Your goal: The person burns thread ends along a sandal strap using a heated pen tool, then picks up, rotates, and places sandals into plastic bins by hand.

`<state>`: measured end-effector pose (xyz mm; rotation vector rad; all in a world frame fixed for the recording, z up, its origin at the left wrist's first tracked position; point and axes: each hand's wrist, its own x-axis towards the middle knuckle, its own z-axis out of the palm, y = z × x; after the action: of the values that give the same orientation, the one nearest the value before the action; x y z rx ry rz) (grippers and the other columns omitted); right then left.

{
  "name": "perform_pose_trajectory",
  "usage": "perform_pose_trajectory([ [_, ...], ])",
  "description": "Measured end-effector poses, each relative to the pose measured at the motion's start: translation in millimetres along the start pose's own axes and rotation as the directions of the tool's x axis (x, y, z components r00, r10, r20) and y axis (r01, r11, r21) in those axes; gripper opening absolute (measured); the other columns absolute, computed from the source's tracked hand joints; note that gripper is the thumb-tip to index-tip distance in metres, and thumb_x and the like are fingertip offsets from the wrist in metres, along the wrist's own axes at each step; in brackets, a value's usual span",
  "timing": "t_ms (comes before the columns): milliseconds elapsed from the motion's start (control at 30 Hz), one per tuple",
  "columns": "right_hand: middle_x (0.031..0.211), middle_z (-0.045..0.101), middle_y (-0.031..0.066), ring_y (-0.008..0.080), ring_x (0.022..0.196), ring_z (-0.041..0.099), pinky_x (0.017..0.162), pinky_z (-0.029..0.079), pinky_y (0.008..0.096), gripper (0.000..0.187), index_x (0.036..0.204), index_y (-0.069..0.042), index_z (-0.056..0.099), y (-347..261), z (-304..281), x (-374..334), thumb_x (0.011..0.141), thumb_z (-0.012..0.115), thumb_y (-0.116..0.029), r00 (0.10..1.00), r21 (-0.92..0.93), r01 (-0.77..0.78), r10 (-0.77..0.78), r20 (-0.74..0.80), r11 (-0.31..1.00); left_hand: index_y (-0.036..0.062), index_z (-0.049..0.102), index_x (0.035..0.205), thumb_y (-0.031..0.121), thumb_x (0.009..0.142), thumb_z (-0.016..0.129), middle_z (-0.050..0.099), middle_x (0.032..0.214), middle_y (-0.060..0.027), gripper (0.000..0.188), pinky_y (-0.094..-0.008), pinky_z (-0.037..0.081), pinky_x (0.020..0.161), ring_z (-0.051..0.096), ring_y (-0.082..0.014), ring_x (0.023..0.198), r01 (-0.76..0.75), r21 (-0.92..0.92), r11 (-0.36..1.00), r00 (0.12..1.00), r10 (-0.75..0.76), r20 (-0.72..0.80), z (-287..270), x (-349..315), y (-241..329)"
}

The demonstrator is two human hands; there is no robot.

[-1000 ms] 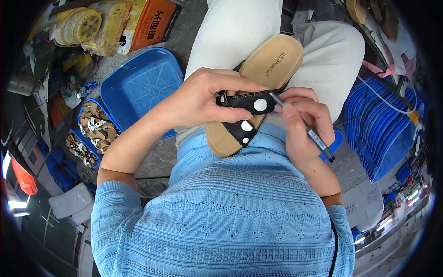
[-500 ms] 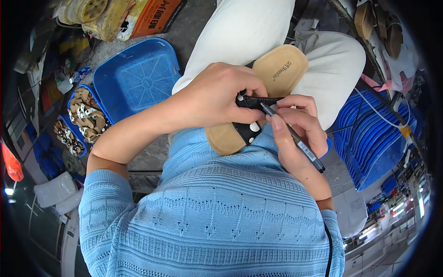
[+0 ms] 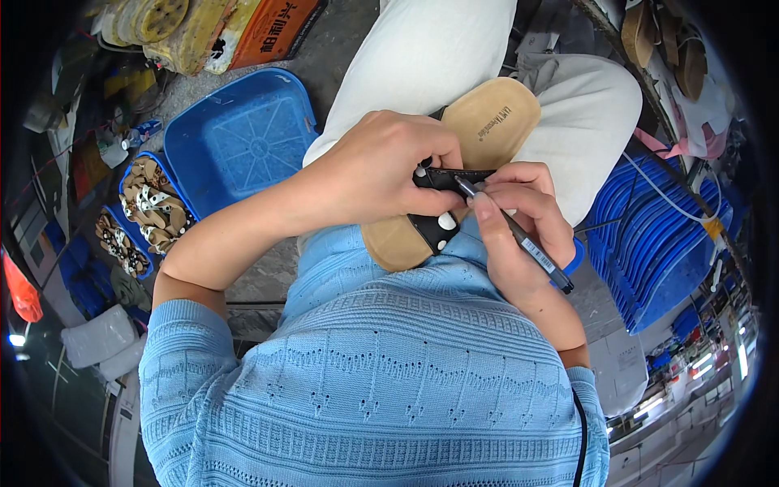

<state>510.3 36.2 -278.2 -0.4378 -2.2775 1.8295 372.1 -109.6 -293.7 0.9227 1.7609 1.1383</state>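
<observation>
A sandal [image 3: 492, 122] with a tan footbed and black straps dotted with white rests across my lap. My left hand [image 3: 398, 166] is closed on its black strap [image 3: 454, 178], pinching it between thumb and fingers and holding it up off the footbed. Between the thumb and fingers of my right hand [image 3: 523, 215] is a dark marker pen [image 3: 531, 247]. The pen's tip is at the strap's stitched edge, close to my left thumb; whether it touches is too small to tell. My right fingertips also lie by the strap's right end.
An empty-looking blue tub [image 3: 243, 134] stands on the floor at the left. Beside it, blue baskets hold several sandals [image 3: 154, 199]. A stack of blue trays [image 3: 649, 243] is at the right. More soles [image 3: 690, 69] hang at the upper right, and an orange box [image 3: 272, 32] sits at the back left.
The marker pen has shifted slightly left and up along the strap, its back end rising a little. My left hand keeps its hold on the strap.
</observation>
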Motion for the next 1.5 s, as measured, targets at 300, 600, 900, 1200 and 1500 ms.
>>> perform_pose_trajectory([
  [300,0.083,0.062,0.0102,0.0125,0.070,0.057,0.052,0.044,0.0224,0.017,0.085,0.001,0.064,0,-1,2,0.071,0.075,0.003,1.000,-0.037,-0.009,0.009,0.005,0.999,0.0012,0.062,0.079,0.013,0.065,0.075,0.058,0.067,-0.0065,0.022,-0.0289,0.044,0.056,0.057,-0.0170,0.061,-0.020,-0.007,1.000,1.000,0.020,-0.006,0,1,0],
  [600,0.093,0.062,0.0151,0.0146,0.074,0.061,0.057,0.048,0.0224,0.014,0.087,0.002,0.062,4,-4,-2,0.077,0.071,0.004,0.997,0.119,-0.026,0.034,-0.066,0.993,0.0016,0.064,0.079,0.015,0.068,0.077,0.060,0.069,-0.0059,0.022,-0.0284,0.044,0.056,0.057,-0.0164,0.061,-0.016,0.009,1.000,1.000,0.016,0.001,0,2,-1],
  [900,0.093,0.063,0.0166,0.0136,0.070,0.062,0.050,0.045,0.0199,0.014,0.090,0.002,0.059,14,-7,-5,0.080,0.068,0.006,0.994,0.060,0.058,-0.052,-0.092,0.997,0.0026,0.068,0.088,0.016,0.069,0.078,0.060,0.071,-0.0053,0.025,-0.0285,0.045,0.057,0.057,-0.0162,0.065,-0.058,0.006,0.998,0.998,0.058,0.001,1,1,-2],
  [1200,0.096,0.063,0.0195,0.0205,0.084,0.064,0.067,0.053,0.0275,0.015,0.090,0.002,0.059,4,-7,-4,0.079,0.068,0.006,0.996,0.225,0.014,0.006,-0.089,0.974,0.0021,0.068,0.086,0.015,0.069,0.079,0.059,0.070,-0.0044,0.024,-0.0277,0.044,0.057,0.057,-0.0156,0.066,-0.025,-0.043,0.999,1.000,0.026,0.015,0,0,-2],
  [1500,0.093,0.064,0.0175,0.0176,0.081,0.064,0.061,0.051,0.0247,0.015,0.088,0.001,0.060,10,-3,-7,0.077,0.071,0.004,0.990,0.188,-0.017,0.042,-0.133,0.982,0.0018,0.069,0.086,0.015,0.069,0.079,0.059,0.070,-0.0044,0.024,-0.0274,0.043,0.057,0.055,-0.0152,0.064,-0.039,-0.036,0.999,0.999,0.039,0.003,1,1,-4],
])
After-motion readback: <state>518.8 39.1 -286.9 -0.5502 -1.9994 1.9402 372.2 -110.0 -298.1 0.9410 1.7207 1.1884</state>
